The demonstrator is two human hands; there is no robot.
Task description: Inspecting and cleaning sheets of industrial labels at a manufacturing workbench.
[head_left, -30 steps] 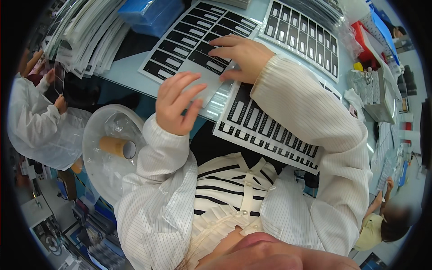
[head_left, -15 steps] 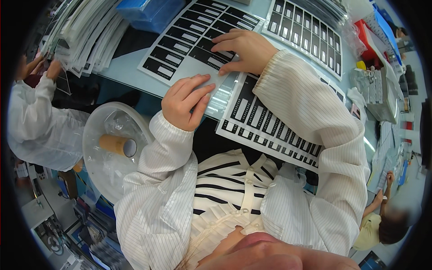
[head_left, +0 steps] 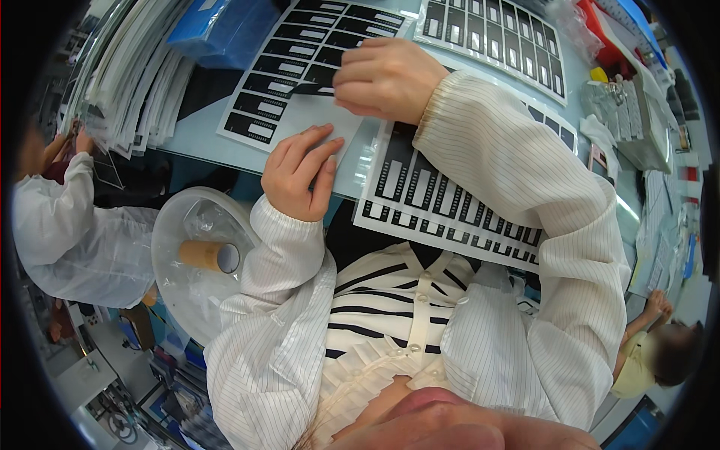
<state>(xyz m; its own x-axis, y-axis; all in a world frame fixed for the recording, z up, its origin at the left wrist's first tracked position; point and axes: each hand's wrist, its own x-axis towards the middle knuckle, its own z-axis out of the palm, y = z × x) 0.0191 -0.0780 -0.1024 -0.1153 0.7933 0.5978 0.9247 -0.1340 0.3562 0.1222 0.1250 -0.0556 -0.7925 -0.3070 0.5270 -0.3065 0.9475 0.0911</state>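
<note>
1. Pale, glossy bench [head_left: 202, 135] fills the top of the head view, crowded with sheets. A stack of white sheets [head_left: 127, 82] lies at its left end, with a blue packet [head_left: 225, 26] beside it.

2. On the near sheet of black labels [head_left: 292, 67], the upper rows are full of black strips, while the lower right part is bare white backing. As a judgement, that sheet is partly peeled, with most of its strips left to lift.

3. The right hand [head_left: 386, 79] is curled over that sheet's right edge, fingertips pinched together on a black strip [head_left: 315, 79]. The strip looks half raised, though I cannot tell whether it is fully free of the backing.

4. The left hand [head_left: 300, 176] lies flat and open on the bare part of the sheet, fingers spread a little. It grips nothing and only presses the sheet down.

5. A second label sheet [head_left: 442, 202] lies under the right forearm at the bench's near edge, and a third sheet [head_left: 495, 37] lies farther back. Both look full, so they seem untouched.

6. Below the bench edge on the left stands a clear round bin [head_left: 195, 262] with a cardboard tube [head_left: 206, 256] in it. Another person's white sleeve [head_left: 75, 232] shows at far left.
</note>
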